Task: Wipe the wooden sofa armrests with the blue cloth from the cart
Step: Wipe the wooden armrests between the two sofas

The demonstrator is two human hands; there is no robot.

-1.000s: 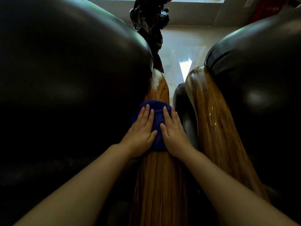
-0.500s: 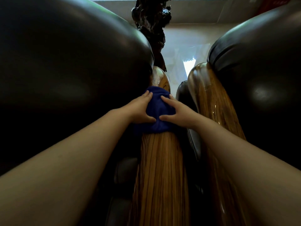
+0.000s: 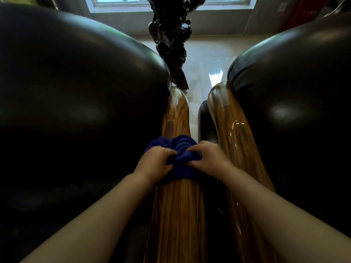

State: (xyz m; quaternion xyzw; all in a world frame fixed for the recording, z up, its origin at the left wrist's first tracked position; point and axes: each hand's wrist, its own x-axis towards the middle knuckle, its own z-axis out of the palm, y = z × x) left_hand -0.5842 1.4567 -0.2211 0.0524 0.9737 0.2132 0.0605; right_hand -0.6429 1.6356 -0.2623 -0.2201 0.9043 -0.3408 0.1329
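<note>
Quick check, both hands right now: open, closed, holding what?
Left hand: closed on the blue cloth, bunching it on the wooden armrest.
Right hand: closed on the same cloth.

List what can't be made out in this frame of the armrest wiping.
Head view, the only one:
- Armrest wood under the blue cloth: covered by cloth and both hands.
- Left hand and right hand fingertips: curled into the cloth.
- Dark carved piece: top cut off by the frame edge.
- Right armrest lower end: behind the right forearm.
</note>
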